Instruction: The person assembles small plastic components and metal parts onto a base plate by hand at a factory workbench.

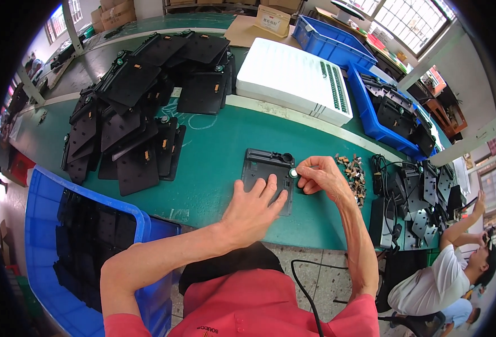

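A black rectangular plastic panel (253, 169) lies on the green bench top in front of me, a raised bar along its far edge. My left hand (250, 213) rests on it, open, fingers spread over its near part. At the panel's right side my right hand (325, 177) is closed in a pinch on a small round silvery disc (293, 173). Whether the disc is loose or seated in the panel, I cannot tell. Right of that hand is a loose heap of small metal and brown pieces (353, 178).
Stacked black panels (130, 84) fill the bench's left. Beyond lies a white foam tray (287, 78) with rows of small green pieces. Blue crates stand lower left (147, 224) and far right (366, 112). Black brackets and cables (422, 191) lie right, near a seated person (433, 281).
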A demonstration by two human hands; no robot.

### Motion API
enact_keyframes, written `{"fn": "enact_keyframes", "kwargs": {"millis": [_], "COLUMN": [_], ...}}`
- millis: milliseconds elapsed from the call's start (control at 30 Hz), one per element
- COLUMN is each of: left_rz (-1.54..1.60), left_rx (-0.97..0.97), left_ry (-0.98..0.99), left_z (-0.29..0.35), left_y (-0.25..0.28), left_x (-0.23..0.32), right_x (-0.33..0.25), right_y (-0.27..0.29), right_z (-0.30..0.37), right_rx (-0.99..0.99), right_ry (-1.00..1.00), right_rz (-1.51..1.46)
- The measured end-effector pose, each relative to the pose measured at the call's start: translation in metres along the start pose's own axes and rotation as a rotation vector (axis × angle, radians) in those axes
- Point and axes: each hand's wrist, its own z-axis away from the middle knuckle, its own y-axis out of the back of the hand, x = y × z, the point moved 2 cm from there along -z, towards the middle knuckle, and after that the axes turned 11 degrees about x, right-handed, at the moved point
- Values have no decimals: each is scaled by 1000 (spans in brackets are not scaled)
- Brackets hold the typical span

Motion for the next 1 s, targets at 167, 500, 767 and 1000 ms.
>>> {"fn": "enact_keyframes", "kwargs": {"millis": [167, 500, 767, 1000], "left_rz": [-4, -12, 3, -24], "left_rx": [-2, 10, 7, 33], "left_ry": [1, -3, -7, 28], "left_z": [-3, -2, -2, -1], "left_y": [2, 1, 1, 4], "left_x": [0, 1, 1, 4], "right_x": [-1, 10, 6, -10], "right_y": [0, -18, -17, -35], "right_z": [9, 18, 16, 3], "right_rx": [122, 328, 374, 486], "right_ry": [281, 515, 535, 543], "right_rz": [188, 338, 265, 207]}}
